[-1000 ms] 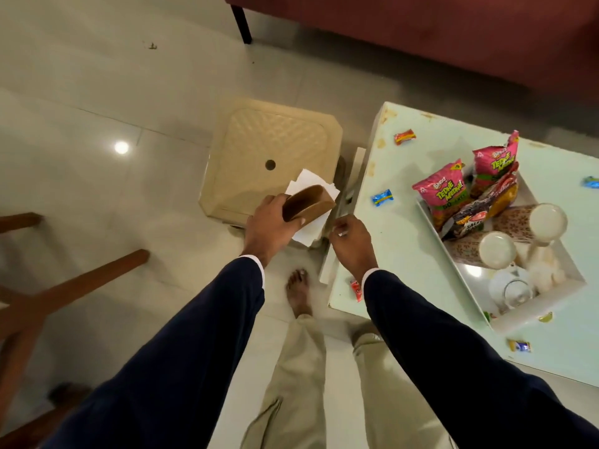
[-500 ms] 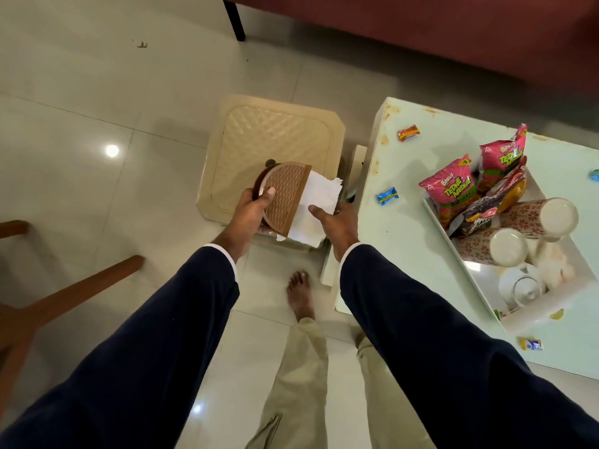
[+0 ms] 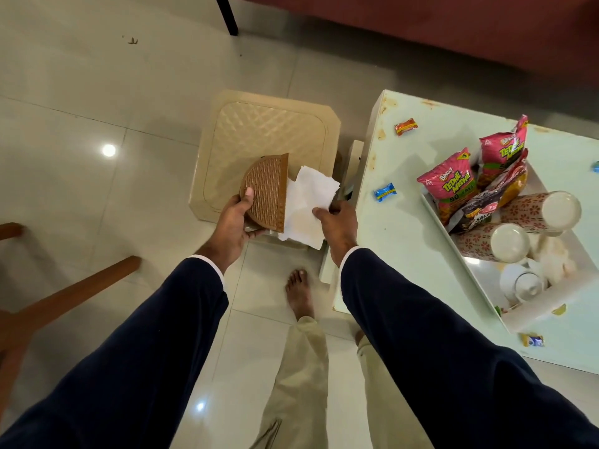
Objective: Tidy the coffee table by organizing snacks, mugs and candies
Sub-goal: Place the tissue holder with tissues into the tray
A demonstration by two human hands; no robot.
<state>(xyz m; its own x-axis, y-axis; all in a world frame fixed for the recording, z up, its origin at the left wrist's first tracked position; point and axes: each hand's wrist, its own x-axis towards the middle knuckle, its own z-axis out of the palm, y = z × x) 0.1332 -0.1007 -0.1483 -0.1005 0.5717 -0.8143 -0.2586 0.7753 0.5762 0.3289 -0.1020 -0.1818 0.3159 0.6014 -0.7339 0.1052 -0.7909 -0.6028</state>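
My left hand (image 3: 233, 218) grips a brown half-round napkin holder (image 3: 265, 192) over the floor, left of the coffee table (image 3: 405, 254). White paper napkins (image 3: 308, 202) stick out of the holder to the right, and my right hand (image 3: 337, 222) pinches their lower edge. On the table a white tray (image 3: 551, 306) holds pink snack packets (image 3: 450, 183), two patterned mugs (image 3: 499, 243) lying on their sides and a small white cup (image 3: 522, 281). Loose candies lie on the tabletop: a red one (image 3: 405, 126), a blue one (image 3: 385, 192) and a yellow-blue one (image 3: 531, 340).
A beige plastic stool (image 3: 269, 134) stands just beyond my hands, beside the table's left edge. A wooden chair frame (image 3: 64, 296) is at the left. A red sofa (image 3: 453, 34) runs along the back. My bare foot (image 3: 299, 293) is on the tiled floor below the hands.
The holder turned from edge-on to face up in my left hand. My right hand left the table edge and took hold of the napkins. Both hands have since stayed nearly still.
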